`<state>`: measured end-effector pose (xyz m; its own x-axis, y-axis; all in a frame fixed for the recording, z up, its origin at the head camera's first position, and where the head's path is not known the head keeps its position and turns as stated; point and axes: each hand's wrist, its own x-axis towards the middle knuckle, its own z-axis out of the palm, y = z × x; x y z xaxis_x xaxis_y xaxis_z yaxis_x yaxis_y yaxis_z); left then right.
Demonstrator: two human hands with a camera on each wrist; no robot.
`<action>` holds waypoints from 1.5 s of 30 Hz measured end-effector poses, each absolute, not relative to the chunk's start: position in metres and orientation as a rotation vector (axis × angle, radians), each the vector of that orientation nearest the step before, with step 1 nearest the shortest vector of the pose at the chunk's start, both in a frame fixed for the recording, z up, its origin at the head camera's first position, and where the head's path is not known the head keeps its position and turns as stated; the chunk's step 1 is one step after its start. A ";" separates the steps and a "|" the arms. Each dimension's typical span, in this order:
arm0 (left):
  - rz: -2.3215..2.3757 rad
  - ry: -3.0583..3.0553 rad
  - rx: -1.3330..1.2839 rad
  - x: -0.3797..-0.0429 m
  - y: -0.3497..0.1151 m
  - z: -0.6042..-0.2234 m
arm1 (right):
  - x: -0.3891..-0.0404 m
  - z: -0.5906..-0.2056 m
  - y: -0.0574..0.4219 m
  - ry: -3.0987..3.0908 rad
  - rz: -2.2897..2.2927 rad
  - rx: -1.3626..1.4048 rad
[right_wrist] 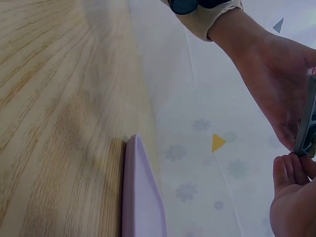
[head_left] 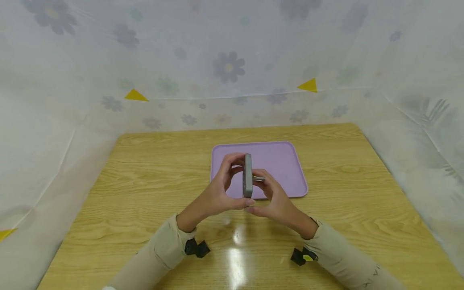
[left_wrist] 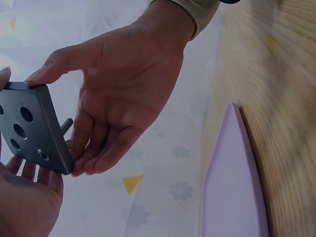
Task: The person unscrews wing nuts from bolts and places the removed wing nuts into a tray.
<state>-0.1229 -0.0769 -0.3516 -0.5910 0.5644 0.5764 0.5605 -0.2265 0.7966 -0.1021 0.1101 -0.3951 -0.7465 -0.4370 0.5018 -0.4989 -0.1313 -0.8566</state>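
Soft, fairly even light filled the head view, greying a little over the flowered curtain (head_left: pixel 228 67), while a white streak of glare (with a smaller spot just beyond it) shone on the near part of the table (head_left: pixel 236 266). Toward the edges the wide view looked stretched, and fine detail on the block (head_left: pixel 247 175) came out soft. The left wrist view was dimmer and cooler, the right hand (left_wrist: pixel 128 84) shaded against the paler curtain. A dark shadow edged the purple tray (left_wrist: pixel 227 182). The right wrist view was brightest toward its upper right corner, with diffuse shadows across the table.
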 end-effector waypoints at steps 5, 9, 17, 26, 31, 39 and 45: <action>1.987 1.957 1.421 -0.122 -0.079 -0.353 | -0.100 -0.393 0.109 -2.029 2.077 1.085; 2.006 1.945 1.434 -0.122 -0.080 -0.355 | -0.099 -0.392 0.108 -2.024 2.064 1.096; 2.104 1.901 1.422 -0.119 -0.079 -0.357 | -0.102 -0.395 0.114 -1.975 2.002 1.169; 2.080 1.913 1.429 -0.113 -0.076 -0.357 | -0.109 -0.379 0.125 -1.798 1.913 1.147; 2.071 1.912 1.451 -0.113 -0.076 -0.359 | -0.109 -0.378 0.126 -1.832 1.862 1.139; 2.097 1.888 1.439 -0.112 -0.077 -0.362 | -0.104 -0.376 0.120 -1.870 1.819 1.137; 2.117 1.876 1.438 -0.111 -0.076 -0.362 | -0.098 -0.364 0.114 -1.889 1.778 1.130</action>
